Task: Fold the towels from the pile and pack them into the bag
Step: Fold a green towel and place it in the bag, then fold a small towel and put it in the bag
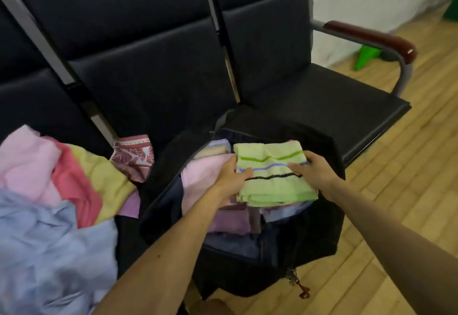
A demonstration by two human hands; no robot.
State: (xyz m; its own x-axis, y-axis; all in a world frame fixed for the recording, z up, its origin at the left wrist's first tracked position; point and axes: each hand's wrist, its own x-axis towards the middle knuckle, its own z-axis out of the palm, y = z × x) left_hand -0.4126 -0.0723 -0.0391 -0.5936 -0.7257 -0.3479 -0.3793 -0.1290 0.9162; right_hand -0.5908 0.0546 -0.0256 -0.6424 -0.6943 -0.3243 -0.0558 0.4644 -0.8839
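Note:
A folded light green towel (270, 185) with green, purple and black stripes lies on top of the folded towels inside the open black bag (319, 220). My left hand (229, 179) grips its left edge, thumb on top. At the right edge, my right hand (314, 169) holds it the same way. Folded pink (200, 178) and purple (230, 223) towels sit in the bag beneath and to the left. The loose pile lies on the seat at the left: a pink towel (27, 163), a red one (74, 190), a yellow one (104, 178) and a light blue one (49, 252).
The bag stands on a row of black padded seats (153, 86) with a metal frame. A red patterned cloth (133, 158) lies between pile and bag. A brown armrest (371, 37) ends the row at the right. Wooden floor (409, 190) lies to the right, with a green object (365, 56) by the wall.

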